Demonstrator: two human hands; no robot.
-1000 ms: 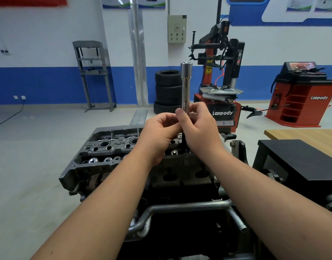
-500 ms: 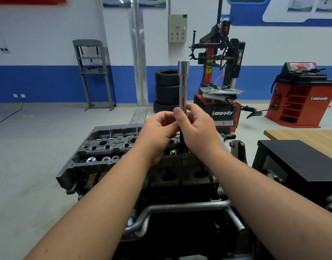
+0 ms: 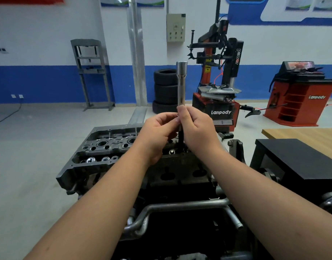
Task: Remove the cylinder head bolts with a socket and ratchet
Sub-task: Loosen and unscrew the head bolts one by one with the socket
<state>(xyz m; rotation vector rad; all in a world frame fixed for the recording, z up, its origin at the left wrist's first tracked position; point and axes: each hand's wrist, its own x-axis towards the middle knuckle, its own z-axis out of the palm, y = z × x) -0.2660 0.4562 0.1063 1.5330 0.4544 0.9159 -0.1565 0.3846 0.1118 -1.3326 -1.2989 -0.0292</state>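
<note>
Socket: long socket (image 3: 181, 85) upright, rising above both hands.
Left hand (image 3: 157, 136): pinches its lower shaft.
Right hand (image 3: 196, 128): grips it too.
Cylinder head (image 3: 105, 147): below the hands.

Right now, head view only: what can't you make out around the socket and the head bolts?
- Lower end of the long socket: covered by the left hand and right hand; whether it sits on a bolt is hidden.
- Ratchet: none visible, possibly behind the hands.
- Cylinder head, right part: blocked by both hands and forearms.
- Bolt heads: too small and dark to count.
</note>
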